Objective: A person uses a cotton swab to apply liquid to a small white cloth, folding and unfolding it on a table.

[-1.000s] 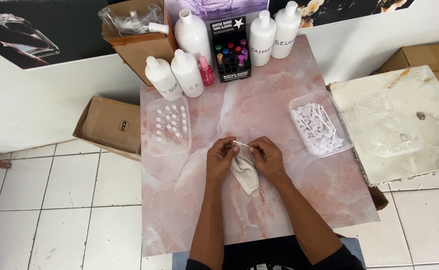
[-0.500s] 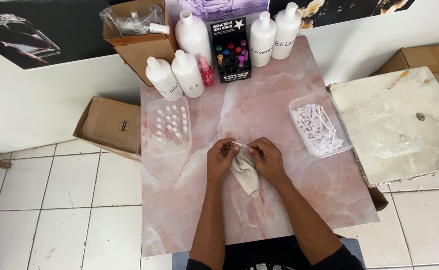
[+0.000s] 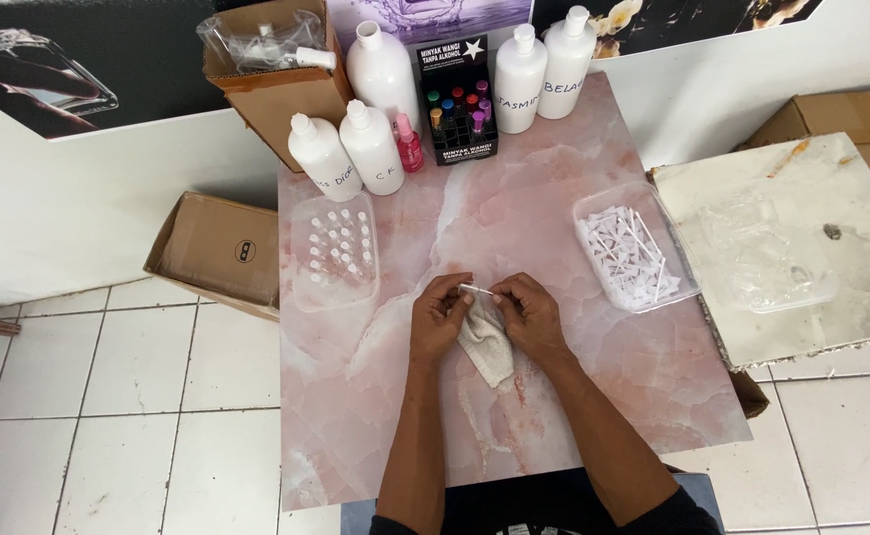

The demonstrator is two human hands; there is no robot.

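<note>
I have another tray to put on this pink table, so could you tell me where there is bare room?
The widest bare patch is the near part of the table, on either side of the forearms. A smaller one lies mid-table between the tray of small bottles and the tray of white sticks. The back edge is crowded with white bottles, and both hands work at the cloth.

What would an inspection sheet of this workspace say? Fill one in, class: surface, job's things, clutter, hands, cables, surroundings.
Surface: pink marbled table.
Job's things: thin white stick held between both hands above a cloth.
Clutter: tray of small vials, tray of white sticks, white bottles, black display box.
Hands: left hand and right hand each pinch the stick.
Cables: nothing seen.
Surroundings: cardboard boxes, tiled floor, stone slab.
</note>
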